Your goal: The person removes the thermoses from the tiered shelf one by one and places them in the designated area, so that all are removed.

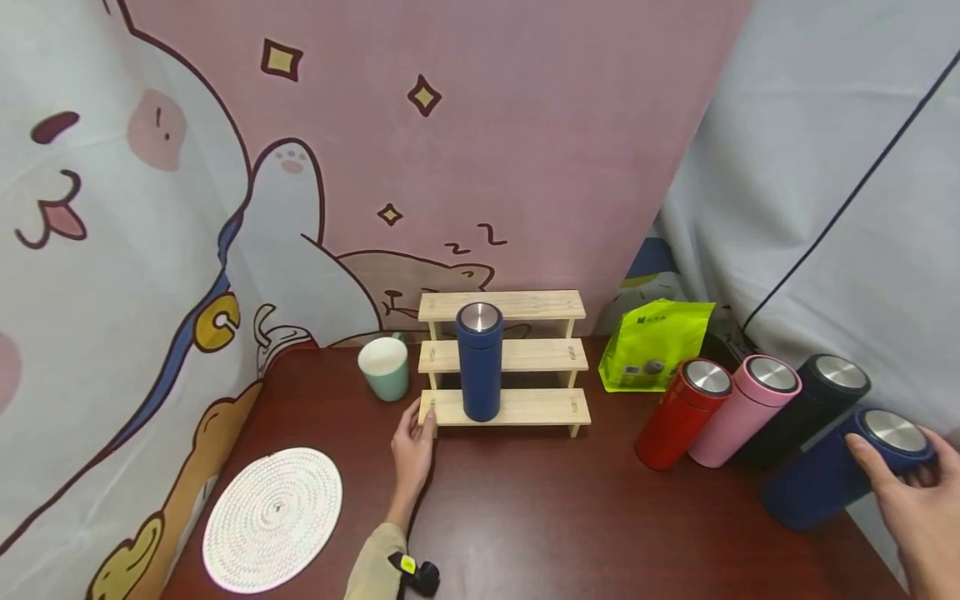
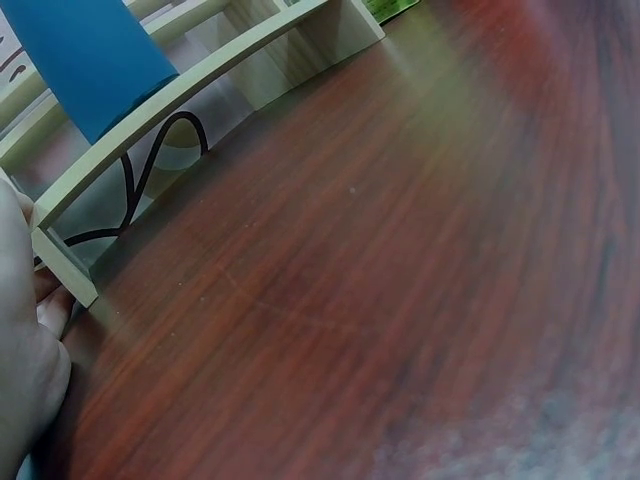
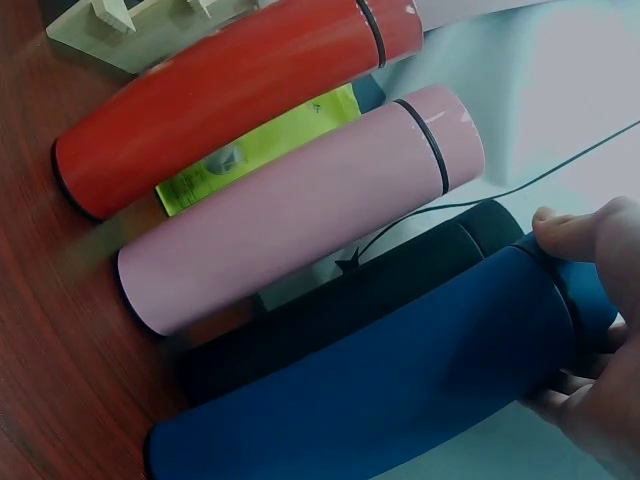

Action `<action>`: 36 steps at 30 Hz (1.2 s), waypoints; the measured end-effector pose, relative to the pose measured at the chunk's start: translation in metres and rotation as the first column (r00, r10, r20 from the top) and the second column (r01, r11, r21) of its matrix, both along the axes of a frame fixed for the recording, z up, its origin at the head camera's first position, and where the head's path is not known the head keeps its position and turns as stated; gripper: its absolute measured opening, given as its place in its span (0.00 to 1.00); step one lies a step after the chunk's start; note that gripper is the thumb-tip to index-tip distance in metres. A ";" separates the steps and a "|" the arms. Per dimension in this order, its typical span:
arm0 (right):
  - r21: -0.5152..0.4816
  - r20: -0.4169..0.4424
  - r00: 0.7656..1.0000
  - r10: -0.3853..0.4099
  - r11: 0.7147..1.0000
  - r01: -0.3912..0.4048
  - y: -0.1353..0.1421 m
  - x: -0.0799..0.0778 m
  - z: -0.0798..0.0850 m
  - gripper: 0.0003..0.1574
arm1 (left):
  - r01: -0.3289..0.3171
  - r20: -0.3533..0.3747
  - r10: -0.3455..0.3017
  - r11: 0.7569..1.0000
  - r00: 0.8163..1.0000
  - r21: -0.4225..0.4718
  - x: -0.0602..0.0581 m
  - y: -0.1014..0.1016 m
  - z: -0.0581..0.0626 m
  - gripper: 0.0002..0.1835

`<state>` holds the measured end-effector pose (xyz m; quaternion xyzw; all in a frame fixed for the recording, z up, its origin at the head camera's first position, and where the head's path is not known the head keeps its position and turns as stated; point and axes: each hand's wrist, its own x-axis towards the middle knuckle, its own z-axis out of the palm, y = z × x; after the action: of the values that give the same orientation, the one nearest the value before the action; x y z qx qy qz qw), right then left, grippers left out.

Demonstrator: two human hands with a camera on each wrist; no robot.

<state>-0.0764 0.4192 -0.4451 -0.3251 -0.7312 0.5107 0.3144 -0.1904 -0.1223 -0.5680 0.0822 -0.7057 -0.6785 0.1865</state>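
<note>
At the right edge of the table, my right hand (image 1: 917, 492) grips a dark blue thermos (image 1: 817, 475) around its upper end, just below the steel-topped lid. In the right wrist view the thumb lies on one side of that blue thermos (image 3: 380, 370) and the fingers on the other. My left hand (image 1: 412, 446) holds the left end of the lowest step of a three-tier wooden stand (image 1: 540, 407). Its fingers reach behind the stand's side leg (image 2: 65, 265) in the left wrist view. A second blue thermos (image 1: 480, 367) stands upright on that lowest step.
Beside the held thermos stand black (image 1: 798, 417), pink (image 1: 738, 421) and red (image 1: 678, 425) thermoses in a row. Behind them is a bright green pouch (image 1: 652, 346). A mint cup (image 1: 386, 371) stands left of the stand, and a round woven mat (image 1: 273, 521) lies at front left.
</note>
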 end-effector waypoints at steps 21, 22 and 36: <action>0.345 -0.099 0.993 -0.060 0.934 0.091 -0.014 -0.004 0.019 0.36 | -0.009 -0.018 0.009 1.000 1.000 -0.026 -0.001 -0.002 -0.001 0.23; 0.351 -0.100 0.993 -0.060 0.932 0.092 -0.018 -0.006 0.024 0.37 | -0.012 -0.019 0.011 0.999 1.000 -0.030 -0.001 -0.002 -0.001 0.23; 0.504 -0.270 0.954 0.132 0.864 0.023 -0.065 -0.040 0.062 0.36 | -0.008 -0.028 0.007 0.999 1.000 -0.032 -0.001 -0.001 -0.003 0.22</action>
<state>-0.1161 0.3542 -0.3826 -0.1314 -0.7924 0.3547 0.4787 -0.1916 -0.1230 -0.5715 0.0725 -0.7135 -0.6676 0.2001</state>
